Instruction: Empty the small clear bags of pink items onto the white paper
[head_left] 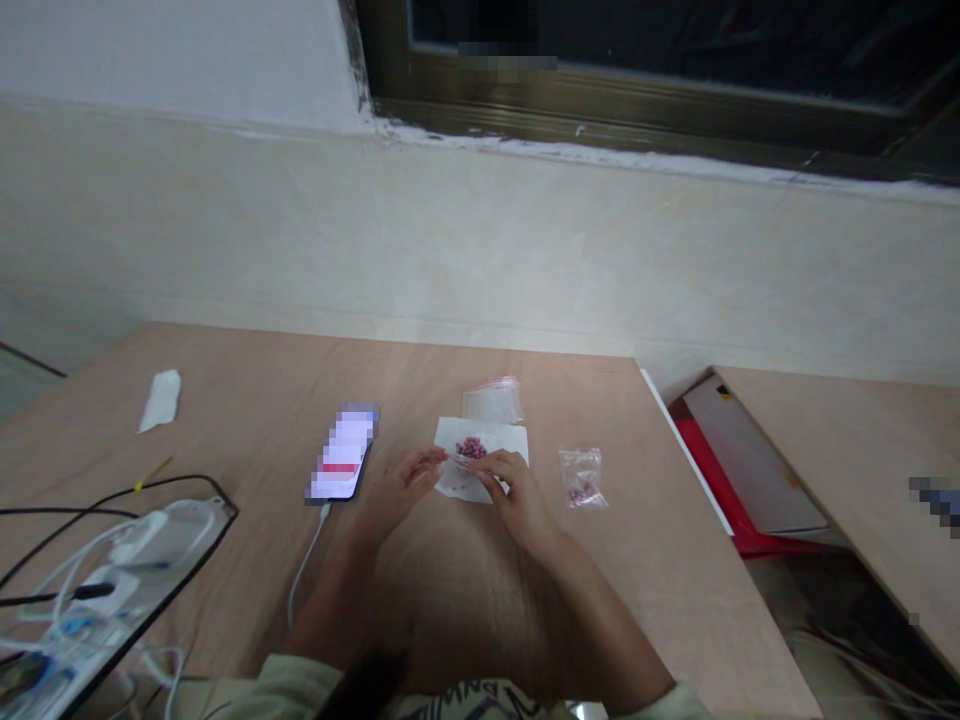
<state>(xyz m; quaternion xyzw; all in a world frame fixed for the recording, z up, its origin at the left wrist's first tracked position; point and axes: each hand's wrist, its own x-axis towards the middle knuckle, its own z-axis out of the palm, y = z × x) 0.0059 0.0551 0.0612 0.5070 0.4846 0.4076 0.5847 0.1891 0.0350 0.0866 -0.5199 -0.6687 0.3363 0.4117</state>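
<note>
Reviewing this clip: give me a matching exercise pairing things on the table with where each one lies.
Things:
1. Pile of pink beads
2. Small clear plastic bag of pink beads
3. Smartphone
4. White paper strip

Places:
A. Far left on the wooden table
B. On a white paper sheet, between the left hand and right hand
C. Right of the sheet
D. Left of the hands, with a white cable at its lower end

Pairs: 1-B, 2-C, 3-D, 4-A

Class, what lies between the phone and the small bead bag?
Head view: white paper with pink beads, under the left hand and right hand.
</note>
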